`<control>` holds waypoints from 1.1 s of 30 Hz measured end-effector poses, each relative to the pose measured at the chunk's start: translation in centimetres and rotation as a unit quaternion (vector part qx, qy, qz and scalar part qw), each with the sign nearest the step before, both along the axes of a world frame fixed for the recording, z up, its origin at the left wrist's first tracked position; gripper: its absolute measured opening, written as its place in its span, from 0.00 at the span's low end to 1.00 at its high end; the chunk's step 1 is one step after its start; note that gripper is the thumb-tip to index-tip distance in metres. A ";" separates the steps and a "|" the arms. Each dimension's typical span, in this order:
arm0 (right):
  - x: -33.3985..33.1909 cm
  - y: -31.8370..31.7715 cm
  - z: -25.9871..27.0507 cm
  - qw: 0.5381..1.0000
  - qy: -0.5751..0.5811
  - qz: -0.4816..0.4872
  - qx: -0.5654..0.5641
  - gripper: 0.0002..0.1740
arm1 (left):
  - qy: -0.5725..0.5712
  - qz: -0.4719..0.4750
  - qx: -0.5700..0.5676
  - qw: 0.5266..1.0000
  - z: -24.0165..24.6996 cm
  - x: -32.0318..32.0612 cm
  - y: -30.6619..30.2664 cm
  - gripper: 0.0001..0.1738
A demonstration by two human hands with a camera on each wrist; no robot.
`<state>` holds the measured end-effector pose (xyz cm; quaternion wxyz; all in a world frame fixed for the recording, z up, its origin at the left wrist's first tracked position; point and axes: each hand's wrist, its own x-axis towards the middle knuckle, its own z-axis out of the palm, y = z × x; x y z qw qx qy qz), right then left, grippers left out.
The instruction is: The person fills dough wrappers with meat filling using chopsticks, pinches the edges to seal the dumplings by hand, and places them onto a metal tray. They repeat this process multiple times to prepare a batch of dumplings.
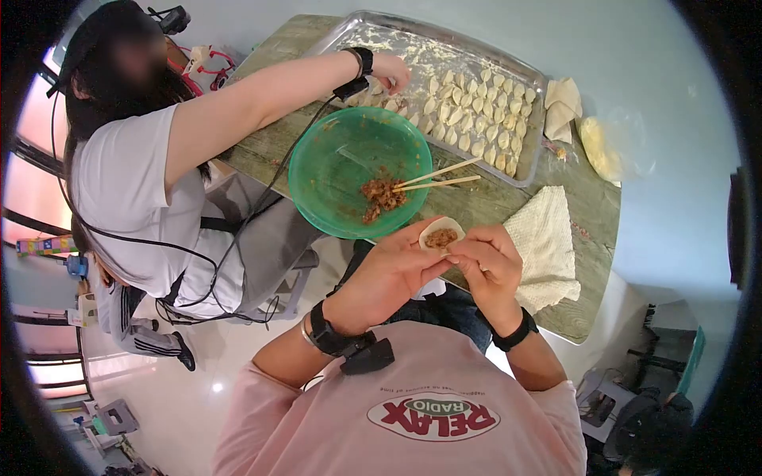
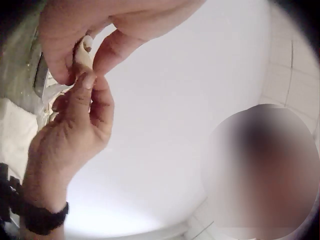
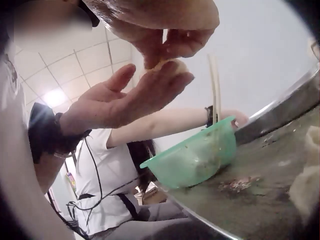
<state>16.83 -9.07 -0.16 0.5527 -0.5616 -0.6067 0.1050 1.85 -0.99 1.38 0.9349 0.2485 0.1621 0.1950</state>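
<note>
A white dumpling wrapper [image 1: 441, 236] with brown meat filling lies across the fingers of my left hand [image 1: 386, 272], which is held palm up. My right hand [image 1: 490, 258] pinches the wrapper's near edge between thumb and fingertips. In the left wrist view the wrapper [image 2: 83, 57] shows edge-on, with the right thumb on its lower end. The left fingers reach out nearly straight beneath it in the right wrist view, the thumb standing apart. Just beyond both hands sits a green bowl [image 1: 317, 170] with meat filling [image 1: 382, 194] and two chopsticks [image 1: 440, 182] resting in it.
A metal tray [image 1: 373, 36] dusted with flour holds many folded dumplings [image 1: 476, 111]. Another person [image 1: 151, 166] reaches an arm over it from the left. A white cloth [image 1: 544, 246] lies by my right hand, and a plastic bag [image 1: 607, 147] sits at the table's far right.
</note>
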 end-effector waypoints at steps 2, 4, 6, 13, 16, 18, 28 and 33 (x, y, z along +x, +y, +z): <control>-0.3 -0.1 0.4 0.999 0.028 -0.019 -0.019 0.09 | 0.027 0.010 0.095 0.995 -0.5 0.1 -0.5 0.27; -0.4 -0.2 0.6 0.997 0.056 -0.038 -0.038 0.08 | 0.056 0.017 0.097 0.994 -0.8 0.2 -0.9 0.27; -0.4 -0.4 0.7 0.995 0.078 -0.026 -0.050 0.11 | 0.085 0.025 0.099 0.991 -1.2 0.2 -1.0 0.28; 0.2 -1.6 -1.4 0.948 0.304 -0.054 -0.073 0.18 | 0.132 0.081 0.137 0.978 -0.6 0.4 -1.2 0.23; 0.1 -1.9 -1.5 0.887 0.437 0.001 -0.150 0.17 | 0.142 0.086 0.180 0.970 -0.7 0.6 -1.7 0.23; -0.3 -1.9 -0.5 0.853 0.495 0.023 -0.161 0.15 | 0.150 0.082 0.220 0.960 -0.8 0.8 -1.9 0.23; -0.3 -2.0 -1.7 0.863 0.491 -0.005 -0.118 0.09 | 0.138 0.109 0.220 0.959 -1.3 1.1 -2.4 0.20; -0.3 -2.0 -2.4 0.895 0.438 -0.025 -0.082 0.07 | 0.140 0.105 0.203 0.963 -1.6 1.1 -2.5 0.18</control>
